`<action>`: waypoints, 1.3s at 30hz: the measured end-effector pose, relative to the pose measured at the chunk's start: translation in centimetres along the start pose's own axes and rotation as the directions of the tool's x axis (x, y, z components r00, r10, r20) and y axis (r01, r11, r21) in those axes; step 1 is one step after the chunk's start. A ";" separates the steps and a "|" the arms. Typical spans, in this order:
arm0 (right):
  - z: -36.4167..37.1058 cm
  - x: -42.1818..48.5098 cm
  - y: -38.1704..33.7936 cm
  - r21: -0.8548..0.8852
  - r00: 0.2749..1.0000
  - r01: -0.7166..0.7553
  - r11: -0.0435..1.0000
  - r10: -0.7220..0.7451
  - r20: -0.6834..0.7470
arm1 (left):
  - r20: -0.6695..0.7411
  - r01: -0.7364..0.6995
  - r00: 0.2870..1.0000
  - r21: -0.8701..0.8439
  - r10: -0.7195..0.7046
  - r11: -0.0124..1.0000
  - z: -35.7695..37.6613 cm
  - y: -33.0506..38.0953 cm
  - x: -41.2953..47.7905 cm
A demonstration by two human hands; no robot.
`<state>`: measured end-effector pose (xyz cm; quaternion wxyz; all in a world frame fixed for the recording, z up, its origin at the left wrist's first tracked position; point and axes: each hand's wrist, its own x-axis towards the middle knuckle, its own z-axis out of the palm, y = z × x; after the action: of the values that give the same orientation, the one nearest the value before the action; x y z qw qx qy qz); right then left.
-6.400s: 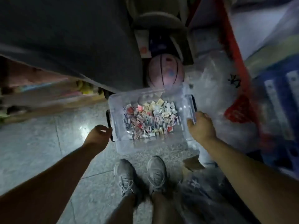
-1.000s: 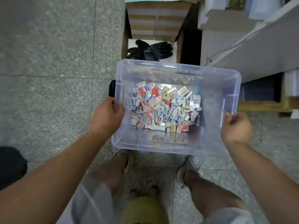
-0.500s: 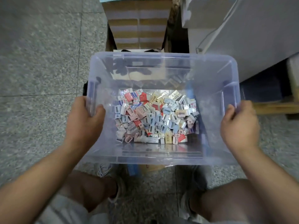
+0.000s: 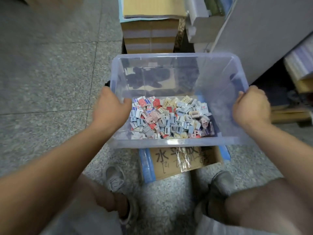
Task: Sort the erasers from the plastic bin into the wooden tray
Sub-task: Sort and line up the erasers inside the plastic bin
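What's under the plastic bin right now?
A cardboard box with blue tape and handwriting shows beneath the plastic bin; the erasers hide the rest of it.

You see a clear blue-tinted plastic bin [image 4: 177, 143] whose small wrapped erasers [image 4: 171, 119] mix white, pale blue, pink, red and cream. At its six o'clock, a brown cardboard box [image 4: 166, 171] bears black handwriting and blue tape. The speckled grey stone floor [image 4: 50, 73] has thin dark seams.
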<state>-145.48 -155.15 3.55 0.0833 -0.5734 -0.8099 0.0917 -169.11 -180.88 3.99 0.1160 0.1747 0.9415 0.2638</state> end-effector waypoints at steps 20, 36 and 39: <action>8.5 5.4 -6.2 0.095 0.500 0.660 0.746 -0.530 0.685 | 0.701 -0.639 0.648 0.286 0.298 0.714 11.5 3.8 6.7; 14.9 7.9 -6.5 0.217 0.379 0.530 0.819 -0.458 0.804 | 0.825 -0.536 0.524 0.125 0.213 0.835 16.6 2.9 8.8; 15.1 7.2 -6.7 0.248 0.358 0.466 0.849 -0.438 0.825 | 0.820 -0.543 0.526 0.119 0.226 0.831 16.5 3.1 8.7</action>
<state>-157.57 -151.32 -9.19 -0.3159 -0.2061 -0.8672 0.3252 -171.08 -167.51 -9.24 0.4142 0.4962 0.7631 0.0032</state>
